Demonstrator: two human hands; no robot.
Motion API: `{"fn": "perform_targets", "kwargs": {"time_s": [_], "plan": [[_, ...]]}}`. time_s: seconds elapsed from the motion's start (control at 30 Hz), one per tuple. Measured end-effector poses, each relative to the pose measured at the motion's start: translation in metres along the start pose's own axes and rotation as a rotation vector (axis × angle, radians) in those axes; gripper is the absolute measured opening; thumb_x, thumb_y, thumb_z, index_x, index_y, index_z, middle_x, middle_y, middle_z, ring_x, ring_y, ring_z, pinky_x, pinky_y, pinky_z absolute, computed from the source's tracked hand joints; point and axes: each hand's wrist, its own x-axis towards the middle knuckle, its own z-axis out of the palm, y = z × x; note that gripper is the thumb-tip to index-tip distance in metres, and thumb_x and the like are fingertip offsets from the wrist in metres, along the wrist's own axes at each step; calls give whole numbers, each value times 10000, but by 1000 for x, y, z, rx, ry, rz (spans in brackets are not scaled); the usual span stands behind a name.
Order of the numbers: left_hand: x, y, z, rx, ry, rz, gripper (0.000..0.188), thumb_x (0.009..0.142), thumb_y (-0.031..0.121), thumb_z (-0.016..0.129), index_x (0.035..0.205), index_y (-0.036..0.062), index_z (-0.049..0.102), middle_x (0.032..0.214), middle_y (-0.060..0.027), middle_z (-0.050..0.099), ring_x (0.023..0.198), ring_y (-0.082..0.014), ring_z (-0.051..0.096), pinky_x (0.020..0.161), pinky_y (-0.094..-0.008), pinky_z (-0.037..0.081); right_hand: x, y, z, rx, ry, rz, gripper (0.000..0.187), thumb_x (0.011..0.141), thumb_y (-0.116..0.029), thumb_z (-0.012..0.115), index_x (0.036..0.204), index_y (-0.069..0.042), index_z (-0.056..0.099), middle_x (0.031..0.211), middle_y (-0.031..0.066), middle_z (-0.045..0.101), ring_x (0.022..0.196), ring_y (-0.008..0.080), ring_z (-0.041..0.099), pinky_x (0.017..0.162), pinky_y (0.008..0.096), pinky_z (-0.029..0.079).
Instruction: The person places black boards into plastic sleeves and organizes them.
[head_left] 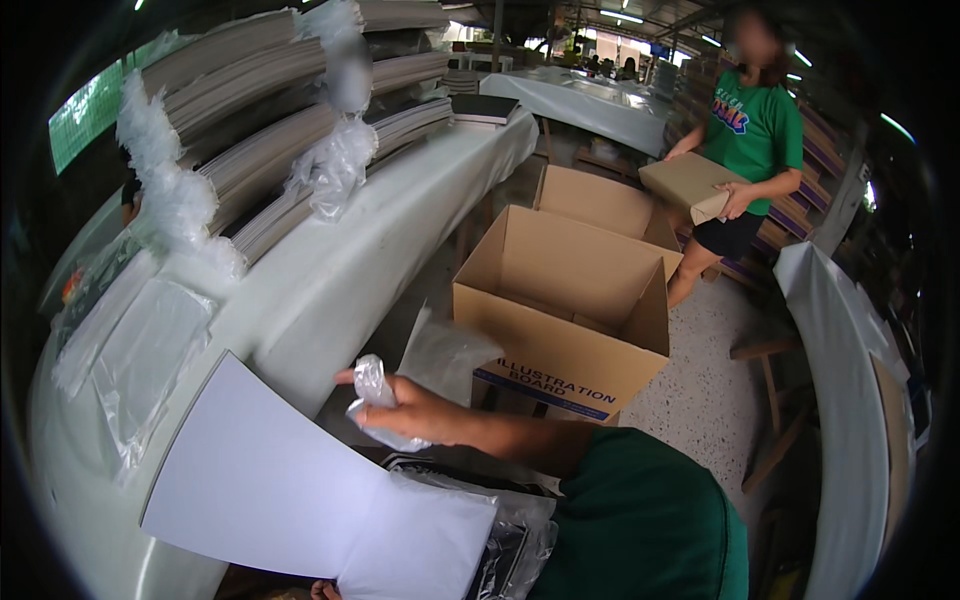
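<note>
My right hand (400, 408), its green-sleeved arm reaching across from the lower right, is closed round a crumpled clear plastic wrapper (370, 385). It hovers above a large white board (270, 470) that lies bent across the table's edge and toward my body. At the bottom edge, only the fingertips of my left hand (325, 590) show, curled at the near edge of this board. Beside the board's right end, clear plastic film (535, 530) covers something dark. Another sheet of translucent plastic (445, 350) hangs just beyond my right hand, before a carton.
An open cardboard carton (560, 340) stands ahead, with a second carton (600, 200) behind it. On the covered table (400, 240) lie tall stacks of boards (250, 160) and flat plastic bags (150, 350). At right, a co-worker in green holds a brown package (695, 185).
</note>
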Motion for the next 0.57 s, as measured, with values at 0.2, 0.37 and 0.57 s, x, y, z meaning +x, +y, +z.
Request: {"fn": "perform_targets", "kwargs": {"time_s": [0.2,0.37,0.57], "plan": [[-9,-7,-22,-48,-5,15,114,782,59,563,877,12,521,793,-39,512,739,-131,457,667,-260,407,-7,44,33,-93,-128,-20,419,814,-147,510,1216,-100,399,749,-41,455,649,35,410,568,187,344],[-23,15,-4,-10,42,124,78,739,22,539,809,5,508,751,-34,497,700,-122,442,635,-244,392,-15,46,46,41,-258,243,393,830,-135,499,1211,-92,417,620,-74,374,520,13,313,463,176,254],[-27,11,-6,-262,-5,68,58,760,-3,502,809,26,506,746,-23,516,687,-92,460,628,-219,385,-12,51,45,36,-274,334,389,840,-151,489,1218,-95,413,570,-75,344,463,7,268,420,178,213]]}}
